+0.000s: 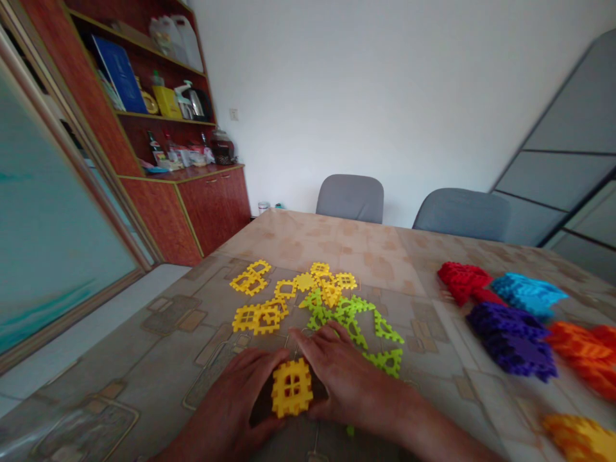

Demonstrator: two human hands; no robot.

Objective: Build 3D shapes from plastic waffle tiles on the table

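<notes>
Head view, looking forward and down, close over the table (385, 256)

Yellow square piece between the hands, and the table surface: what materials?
Yellow square piece: looks like moulded plastic, matte, uniform colour, crisp notched edges and window cut-outs. Table: probably a glossy printed vinyl or laminate cover; sheen and repeating tile pattern suggest it.

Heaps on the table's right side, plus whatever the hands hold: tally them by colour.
Red heap: 1
Blue heap: 1
Purple heap: 1
Orange heap: 1
Yellow-orange heap: 1
Yellow block, held between left hand and right hand: 1
Total: 6
</notes>
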